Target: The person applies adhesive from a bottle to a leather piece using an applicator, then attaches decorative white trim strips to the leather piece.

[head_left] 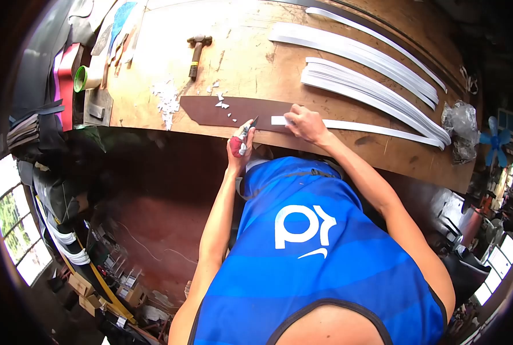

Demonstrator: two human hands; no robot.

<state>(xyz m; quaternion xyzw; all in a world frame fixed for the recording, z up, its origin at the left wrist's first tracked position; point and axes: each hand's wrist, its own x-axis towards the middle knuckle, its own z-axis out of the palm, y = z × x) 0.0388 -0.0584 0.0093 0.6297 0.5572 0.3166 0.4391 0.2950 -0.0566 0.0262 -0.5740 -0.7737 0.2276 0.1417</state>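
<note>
A knife [254, 122] with a short dark pointed blade is in my left hand [235, 150], just off the table's near edge. White and red patches show between those closed fingers. On the table, my right hand [305, 123] is closed over a white strip [365, 127] near its left end, fingers pinched down on it. The strip's end lies on a dark brown flat piece [210, 111] that has a pointed left end. Small white cut scraps [222, 105] are scattered on this brown piece, left of my hands.
Stacked white strips [348, 86] fan across the right of the wooden table [239, 63]. A hammer [197, 56] lies farther back, and a heap of white scraps [167, 100] sits at left. A green-rimmed roll [81, 79] and a clear plastic bag [462, 129] are near opposite ends.
</note>
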